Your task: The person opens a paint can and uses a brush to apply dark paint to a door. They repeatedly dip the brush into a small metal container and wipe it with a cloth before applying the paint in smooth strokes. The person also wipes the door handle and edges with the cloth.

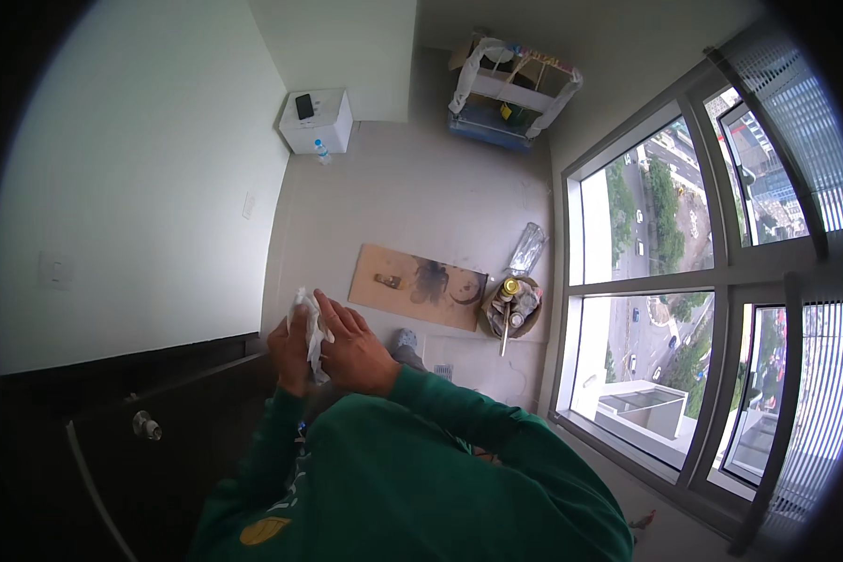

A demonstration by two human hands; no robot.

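My left hand and my right hand are close together in front of my body, at the left of the middle. Between them is a crumpled white tissue, pressed from both sides. The fingers of the right hand lie together and point up along it. Those of the left hand are partly covered by the tissue. Both forearms are in green sleeves. Beyond my hands, a flat piece of cardboard with dark stains lies on the floor, a small brownish object on its left part.
A round container of tools and cans stands at the cardboard's right end, clear plastic beyond it. Farther off are a white box with a phone, a bottle and a blue-based bin. Windows line the right; a dark door is left.
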